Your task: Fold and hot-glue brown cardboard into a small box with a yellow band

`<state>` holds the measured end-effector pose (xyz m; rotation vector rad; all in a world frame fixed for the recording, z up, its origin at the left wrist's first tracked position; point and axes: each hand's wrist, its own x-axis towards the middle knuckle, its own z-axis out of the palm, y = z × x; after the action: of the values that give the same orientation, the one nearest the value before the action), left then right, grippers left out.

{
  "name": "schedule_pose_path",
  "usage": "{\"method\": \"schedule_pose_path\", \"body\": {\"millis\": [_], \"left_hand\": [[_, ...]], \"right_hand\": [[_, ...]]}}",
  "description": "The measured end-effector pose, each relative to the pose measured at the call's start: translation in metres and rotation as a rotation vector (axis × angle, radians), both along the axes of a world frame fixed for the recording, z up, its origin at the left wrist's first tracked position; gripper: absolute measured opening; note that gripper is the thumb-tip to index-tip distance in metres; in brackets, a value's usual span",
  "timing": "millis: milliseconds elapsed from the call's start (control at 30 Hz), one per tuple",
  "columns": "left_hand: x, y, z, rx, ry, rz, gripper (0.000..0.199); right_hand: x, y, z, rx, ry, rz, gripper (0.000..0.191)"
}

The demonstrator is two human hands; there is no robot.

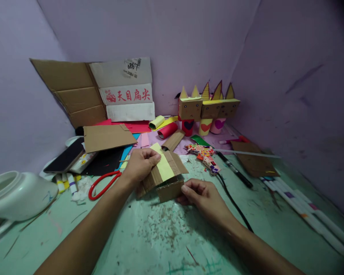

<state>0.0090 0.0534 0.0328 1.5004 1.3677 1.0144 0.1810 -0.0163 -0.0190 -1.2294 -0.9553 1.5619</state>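
Note:
My left hand (141,164) is closed on a folded cardboard piece (176,162) with a pale yellow paper strip (165,168) across it, thumb on top near the strip. Just below and to the right, my right hand (200,193) pinches the right edge of a small cardboard flap (169,191). The flap stands beside the larger piece, with a dark gap between them; whether the two are joined is not clear. The fingers under the cardboard are partly hidden.
Red scissors handle (104,185) and a white teapot (20,194) lie left. Behind stand cardboard figures (190,109) on paper tubes. A glue gun (206,154) with a black cable, a black pen (235,170) and white markers (306,214) are right. Scraps litter the green table (149,248).

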Motion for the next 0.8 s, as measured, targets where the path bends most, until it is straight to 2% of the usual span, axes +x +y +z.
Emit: {"method": "schedule_pose_path", "body": {"millis": [567,800], "left_hand": [[0.0052,-0.0024,-0.0012,-0.015,-0.002,-0.038,0.017],[0.0065,-0.0039,0.0013,-0.005,0.019,-0.047,0.018]], "right_hand": [[-0.0003,-0.0001,-0.0016,-0.015,0.005,-0.014,0.043],[-0.0012,0.0006,-0.0020,-0.035,-0.008,-0.031,0.050]]}}
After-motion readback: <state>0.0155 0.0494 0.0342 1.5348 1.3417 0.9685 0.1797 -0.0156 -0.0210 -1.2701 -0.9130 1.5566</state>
